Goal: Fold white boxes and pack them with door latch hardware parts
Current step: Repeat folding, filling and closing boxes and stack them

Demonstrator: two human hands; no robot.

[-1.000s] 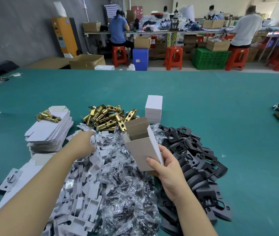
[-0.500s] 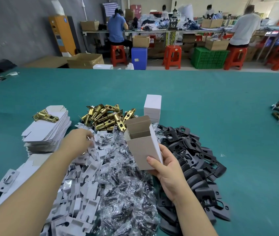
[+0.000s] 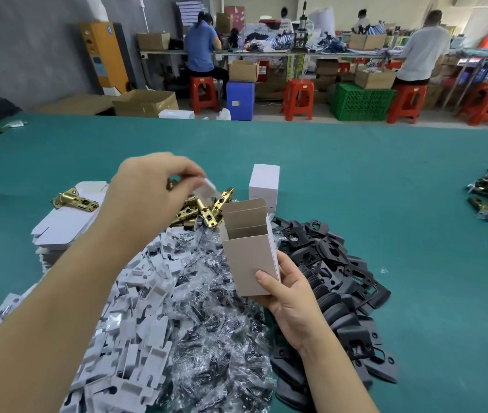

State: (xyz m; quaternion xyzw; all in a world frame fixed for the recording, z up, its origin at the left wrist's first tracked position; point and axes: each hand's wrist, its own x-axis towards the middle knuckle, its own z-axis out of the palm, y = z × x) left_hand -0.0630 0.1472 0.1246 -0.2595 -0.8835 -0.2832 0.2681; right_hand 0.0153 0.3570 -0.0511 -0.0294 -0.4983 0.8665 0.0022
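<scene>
The right hand [image 3: 289, 299] wraps its fingers round the open box [image 3: 250, 251], mouth up, above the heaps of parts, so the white card piece [image 3: 207, 186] pinched in the left hand [image 3: 150, 195] can drop in.

The table [image 3: 356, 174] is teal. On it lie brass-gold latches [image 3: 204, 208], matte black plates [image 3: 335, 263] and white card inserts [image 3: 135, 293] — the open box [image 3: 248, 257] shows grey-brown inside, white outside. Behind stand red stools [image 3: 298, 98] — and a green crate [image 3: 362, 101].
</scene>
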